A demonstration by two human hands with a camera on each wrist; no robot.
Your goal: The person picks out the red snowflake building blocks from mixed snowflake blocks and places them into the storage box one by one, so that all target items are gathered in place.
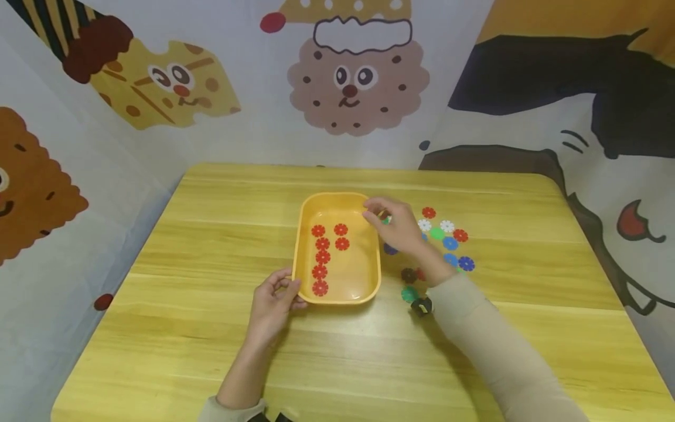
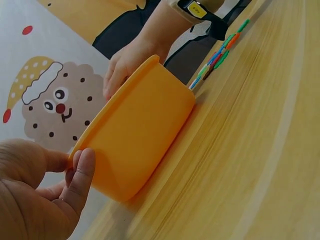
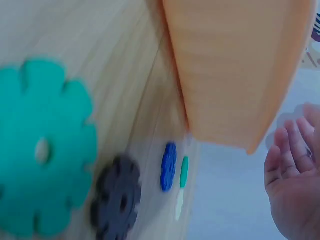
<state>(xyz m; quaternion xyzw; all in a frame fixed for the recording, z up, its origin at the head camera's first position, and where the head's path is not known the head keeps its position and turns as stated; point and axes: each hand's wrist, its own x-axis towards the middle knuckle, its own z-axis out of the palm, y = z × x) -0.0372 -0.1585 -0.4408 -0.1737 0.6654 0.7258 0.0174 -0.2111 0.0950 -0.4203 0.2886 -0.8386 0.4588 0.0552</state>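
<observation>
A yellow-orange plastic tray (image 1: 364, 287) stands on the table with several red notched discs inside. Most of those red discs (image 1: 323, 257) form a column along the left; two more red discs (image 1: 341, 243) sit to their right. At the tray's near left corner, my left hand (image 1: 274, 302) pinches the rim between thumb and fingers, as the left wrist view shows. My right hand (image 1: 395, 225) hovers at the far right corner, thumb and forefinger slightly apart by the rim. In the right wrist view its fingers (image 3: 287, 155) are loosely bent beside the tray, with nothing visible in them.
Right of the tray lie loose notched discs in several colours, among them a green disc (image 1: 409, 294), a dark blue disc (image 1: 466, 264) and a red disc (image 1: 429, 213). My right forearm passes over some of them. A cartoon-printed cloth (image 1: 263, 140) hangs behind the wooden table (image 1: 211, 234).
</observation>
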